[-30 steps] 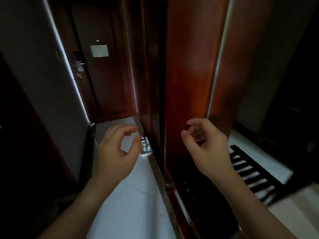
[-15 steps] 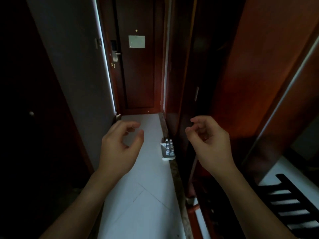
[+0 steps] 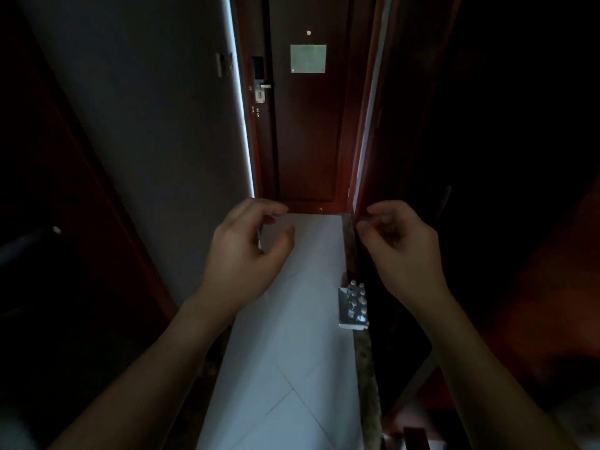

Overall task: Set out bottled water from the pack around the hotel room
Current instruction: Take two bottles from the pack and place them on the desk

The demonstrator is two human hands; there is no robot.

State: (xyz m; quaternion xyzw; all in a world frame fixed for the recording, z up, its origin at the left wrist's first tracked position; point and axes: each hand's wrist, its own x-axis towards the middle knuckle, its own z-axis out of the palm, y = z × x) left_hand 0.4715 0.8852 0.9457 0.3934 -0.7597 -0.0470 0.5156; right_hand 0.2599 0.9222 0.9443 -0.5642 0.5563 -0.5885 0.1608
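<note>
A narrow entry corridor runs ahead, dim and warm-toned. Its smooth pale tiled floor (image 3: 292,368) shows thin diagonal grout lines and is edged on the right by a speckled stone threshold strip (image 3: 367,368). At twelve o'clock stands a dark reddish-brown wooden door (image 3: 308,141) with a raised panel, a small peephole, a pale rectangular notice plate (image 3: 307,58) and a metal lever lock set (image 3: 261,89) on its left stile. A matt grey-white wall (image 3: 162,125) fills the ten o'clock side; glossy red-brown wooden panelling (image 3: 389,125) rises at one o'clock.

The pack of bottled water (image 3: 354,305), a small white-sided tray of clear plastic bottles with pale round caps, sits on the floor at about four o'clock from the frame's centre, against the stone strip, below and between the two hands and touched by neither.

The bare left hand (image 3: 243,254) hovers at nine o'clock of the pack, fingers curled loosely with thumb apart from them, holding nothing. The bare right hand (image 3: 402,251) hovers at one o'clock of the pack, fingers likewise half-curled and empty.

Compared with half a second ago, the view has swung so the door sits more centrally and larger, the black slatted rack at lower right has nearly left the frame, and the pack appears lower, closer to the right wrist. Both hands keep the same loose, empty curl.
</note>
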